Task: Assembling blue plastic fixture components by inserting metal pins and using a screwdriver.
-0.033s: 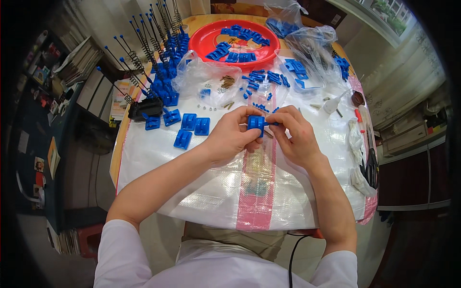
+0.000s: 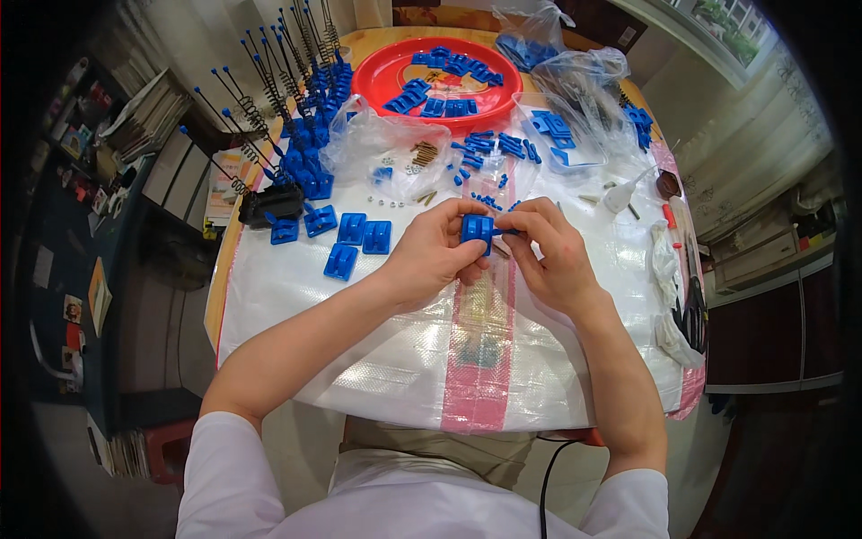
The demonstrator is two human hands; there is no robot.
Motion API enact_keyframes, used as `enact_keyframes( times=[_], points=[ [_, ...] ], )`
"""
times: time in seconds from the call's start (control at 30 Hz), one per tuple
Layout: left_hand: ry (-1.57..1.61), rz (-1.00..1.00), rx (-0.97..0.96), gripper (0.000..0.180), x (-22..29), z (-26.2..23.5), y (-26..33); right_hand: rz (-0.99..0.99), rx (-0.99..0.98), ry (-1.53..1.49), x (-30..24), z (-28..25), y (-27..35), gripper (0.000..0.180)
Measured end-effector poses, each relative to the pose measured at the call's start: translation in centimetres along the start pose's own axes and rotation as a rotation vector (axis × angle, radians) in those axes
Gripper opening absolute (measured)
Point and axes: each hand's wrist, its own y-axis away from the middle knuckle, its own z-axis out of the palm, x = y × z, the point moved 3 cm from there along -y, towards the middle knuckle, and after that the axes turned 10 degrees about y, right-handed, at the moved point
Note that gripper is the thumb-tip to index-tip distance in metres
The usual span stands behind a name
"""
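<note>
My left hand [image 2: 426, 253] is closed around a blue plastic base piece [image 2: 476, 228], a square plate with raised curved ribs, held over the middle of the table. From the other side, my right hand [image 2: 558, 265] pinches a slim blue plastic part [image 2: 507, 232] against the piece's right side. The fingers hide much of where the two meet. A brass-coloured pin [image 2: 501, 251] shows just below the fingertips, partly covered. Left of my hands, similar blue base pieces [image 2: 341, 260] lie on the white woven sheet [image 2: 359, 350].
At the back left stand many blue pieces with upright springs [image 2: 274, 85], near a black block [image 2: 269, 207]. A red tray [image 2: 364, 85] holds blue parts. Bags, brass pins [image 2: 424, 154], loose small blue parts [image 2: 485, 142], a clear box [image 2: 588, 164] and a glue bottle [image 2: 618, 198] lie beyond.
</note>
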Motion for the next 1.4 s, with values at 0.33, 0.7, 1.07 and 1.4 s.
enact_keyframes(
  times=[0.33,0.7,1.07,1.4],
  points=[
    [-0.134,0.046,-0.016,0.05,-1.3,-0.7,0.0,0.046,-0.064,0.014,0.0,0.2,0.3,0.021],
    [-0.288,0.164,0.03,0.045,-1.3,-0.4,0.4,0.086,-0.066,0.026,-0.2,0.4,0.5,0.016],
    [-0.316,0.195,0.018,0.046,-1.6,-0.8,0.4,0.054,-0.081,0.006,-0.3,0.7,0.5,0.017],
    [-0.27,0.164,-0.027,0.045,-1.6,-0.8,0.4,0.031,-0.096,-0.007,-0.3,1.2,0.5,0.018]
  ],
)
